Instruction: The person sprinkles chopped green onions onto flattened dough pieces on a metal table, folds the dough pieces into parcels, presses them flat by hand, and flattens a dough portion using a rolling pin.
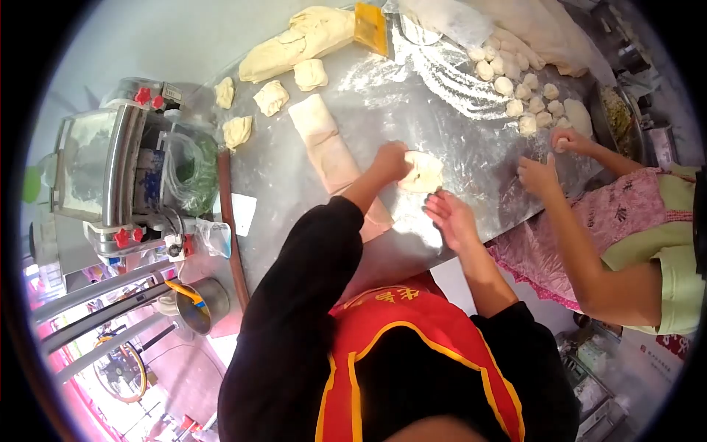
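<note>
A flattened round of pale dough is in front of me over the grey metal table. My left hand is closed at its left edge, with the fingers curled in. My right hand is at the lower right edge, palm up, fingers stretched and slightly apart; its fingertips reach the rim, though I cannot tell how firmly they touch. A long folded strip of dough runs diagonally beside my left forearm, which covers part of it.
Dough lumps, a large dough mass and a yellow scraper lie farther back. Several dough balls sit right of scattered flour. A co-worker's hands work at right, near a filling bowl. A roller machine stands left.
</note>
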Motion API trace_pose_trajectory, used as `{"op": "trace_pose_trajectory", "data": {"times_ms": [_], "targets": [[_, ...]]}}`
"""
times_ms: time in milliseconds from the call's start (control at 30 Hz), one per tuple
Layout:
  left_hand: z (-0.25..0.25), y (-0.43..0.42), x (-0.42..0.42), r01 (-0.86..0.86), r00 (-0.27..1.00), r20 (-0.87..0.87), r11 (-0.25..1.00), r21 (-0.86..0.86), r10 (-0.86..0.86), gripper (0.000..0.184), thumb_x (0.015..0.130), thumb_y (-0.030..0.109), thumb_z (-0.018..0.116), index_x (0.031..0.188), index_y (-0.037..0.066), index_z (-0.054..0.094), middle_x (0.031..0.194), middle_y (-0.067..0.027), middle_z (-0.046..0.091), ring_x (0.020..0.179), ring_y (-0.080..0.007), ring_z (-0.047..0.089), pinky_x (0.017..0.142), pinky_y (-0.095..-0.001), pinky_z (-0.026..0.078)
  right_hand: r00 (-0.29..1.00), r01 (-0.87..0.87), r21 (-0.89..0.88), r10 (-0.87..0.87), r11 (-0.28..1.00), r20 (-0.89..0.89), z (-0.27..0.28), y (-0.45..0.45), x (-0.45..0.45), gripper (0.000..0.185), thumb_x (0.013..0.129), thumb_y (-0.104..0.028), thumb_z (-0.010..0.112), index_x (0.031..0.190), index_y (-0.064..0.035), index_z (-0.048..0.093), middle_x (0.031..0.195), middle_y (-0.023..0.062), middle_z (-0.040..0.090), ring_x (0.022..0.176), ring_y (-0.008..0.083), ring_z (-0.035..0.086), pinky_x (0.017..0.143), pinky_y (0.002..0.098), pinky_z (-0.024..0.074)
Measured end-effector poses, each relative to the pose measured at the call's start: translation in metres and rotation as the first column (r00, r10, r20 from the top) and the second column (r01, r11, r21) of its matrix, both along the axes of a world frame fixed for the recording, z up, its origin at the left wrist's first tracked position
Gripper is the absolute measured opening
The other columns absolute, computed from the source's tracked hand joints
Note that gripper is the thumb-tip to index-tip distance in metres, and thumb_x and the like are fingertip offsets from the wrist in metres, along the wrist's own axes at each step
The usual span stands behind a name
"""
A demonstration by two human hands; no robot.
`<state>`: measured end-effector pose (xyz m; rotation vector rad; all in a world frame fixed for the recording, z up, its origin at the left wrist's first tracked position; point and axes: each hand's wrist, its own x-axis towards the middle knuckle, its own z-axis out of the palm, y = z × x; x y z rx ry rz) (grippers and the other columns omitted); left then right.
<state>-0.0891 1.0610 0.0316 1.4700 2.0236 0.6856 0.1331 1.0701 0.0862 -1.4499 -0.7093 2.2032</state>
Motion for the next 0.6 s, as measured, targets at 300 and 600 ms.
{"op": "trace_pose_trajectory", "data": {"times_ms": [300, 600], "targets": [[0.077, -0.040, 0.021, 0.078, 0.970, -0.242, 0.945, 0.317, 0.001, 0.029, 0.073, 0.014, 0.069, 0.099, 0.003, 0.060, 0.117, -0.0141, 0.056, 0.114, -0.0331, 0.051, 0.094, -0.0426, 0.043, 0.882, 0.147, -0.262, -0.246, 0.954, -0.403, 0.002, 0.013, -0.053, 0.055, 0.102, -0.038, 0.032, 0.131, 0.0082, 0.038, 0.132, 0.0227, 0.048, 0.125, 0.0333, 0.046, 0.108, 0.0451, 0.0372], [0.035, -0.036, 0.022, -0.072, 0.946, -0.277, 0.941, 0.332, 0.170, 0.051, 0.089, 0.027, 0.057, 0.131, 0.001, 0.044, 0.141, -0.0197, 0.040, 0.131, -0.0378, 0.035, 0.107, -0.0504, 0.029, 1.000, 0.026, 0.142, -0.024, 0.990, -0.010, -0.020, 0.058, -0.048, 0.048, 0.101, -0.035, 0.038, 0.122, 0.0065, 0.051, 0.116, 0.0179, 0.061, 0.105, 0.0261, 0.060, 0.094, 0.0382, 0.0477]]}}
